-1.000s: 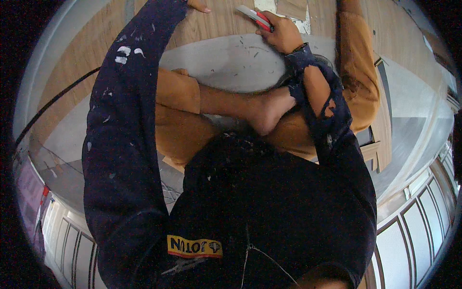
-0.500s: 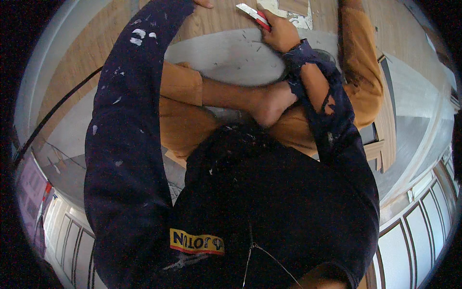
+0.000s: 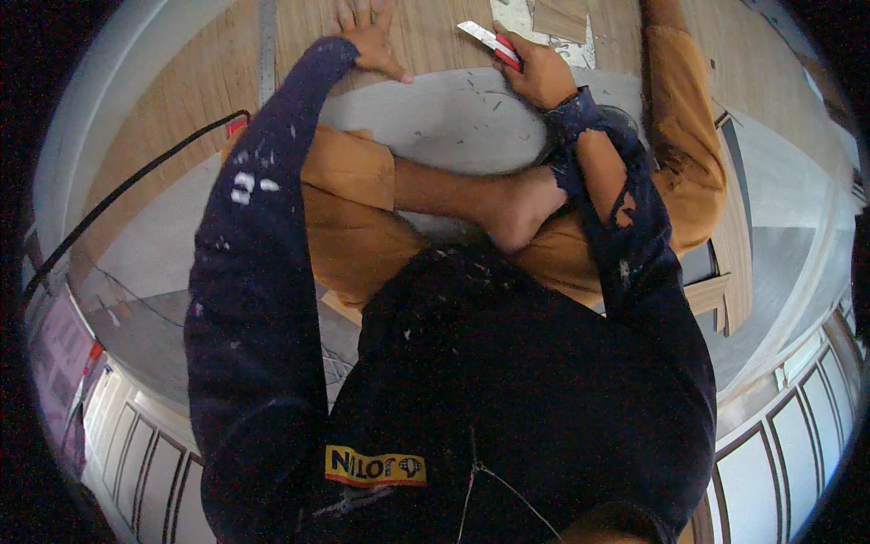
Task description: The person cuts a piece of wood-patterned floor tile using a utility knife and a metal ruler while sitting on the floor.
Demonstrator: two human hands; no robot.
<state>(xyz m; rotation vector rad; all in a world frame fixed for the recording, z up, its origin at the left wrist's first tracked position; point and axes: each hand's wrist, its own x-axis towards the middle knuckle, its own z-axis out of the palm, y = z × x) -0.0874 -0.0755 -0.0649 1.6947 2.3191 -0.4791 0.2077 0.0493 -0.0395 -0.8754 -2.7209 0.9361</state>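
My left hand (image 3: 370,38) lies flat with spread fingers on the wood-grain plank flooring (image 3: 435,41) at the top of the view. My right hand (image 3: 541,74) is closed round a red and white utility knife (image 3: 494,45), its blade pointing up and to the left over the planks. Just beyond that hand, a small wood-grain offcut (image 3: 561,20) rests on a white, patchy sheet (image 3: 580,53). Grey floor (image 3: 435,111) with small dark scraps shows between the planks and my folded legs (image 3: 453,192).
A metal ruler (image 3: 267,54) lies left of my left hand. A black cable (image 3: 136,181) curves along the left, ending near a red item (image 3: 236,126). Cut wood-grain pieces (image 3: 736,254) lie beside my right knee. White panels with dark trim (image 3: 788,417) stand at the lower right.
My left hand has come further into view, now pressed flat with fingers spread. The right hand with the knife has shifted slightly right and down in the picture. The metal ruler now shows.
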